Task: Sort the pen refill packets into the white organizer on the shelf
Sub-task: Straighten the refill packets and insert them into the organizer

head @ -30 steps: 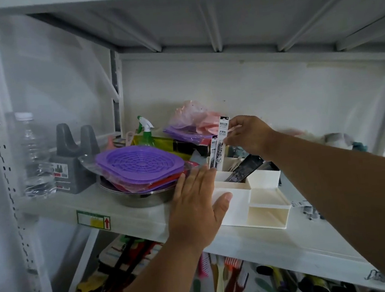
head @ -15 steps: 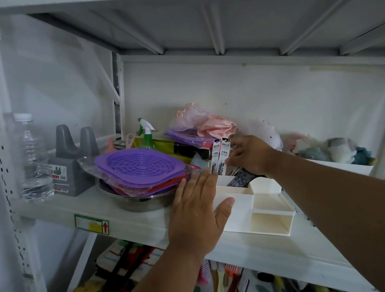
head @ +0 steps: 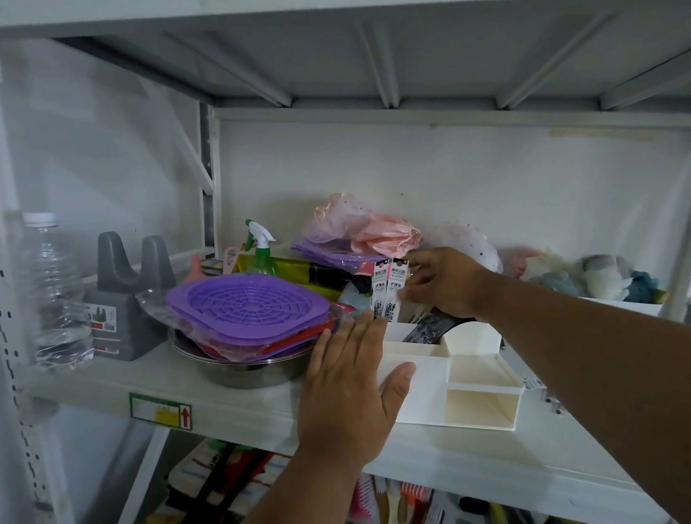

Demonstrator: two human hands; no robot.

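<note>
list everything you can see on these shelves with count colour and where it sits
pen refill packets: two, white with black print, upright at the organizer's back left
organizer: one, white, shelf front, right of centre
dark packet: one, black, leaning in the organizer
strainer lids: stack, purple, bagged, on the bowl
bowl: one, steel, shelf centre
water bottle: one, clear, far left
grey holder: one, beside the bottle
spray bottle: one, green, at the back
plush toys: several, pale, back right
brushes: several, mixed colours, lower shelf
left hand: flat against the organizer
right hand: pinches the packets

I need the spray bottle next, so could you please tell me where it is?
In the head view, the green spray bottle stands at the shelf's back, left of centre, behind the purple strainer.
</note>
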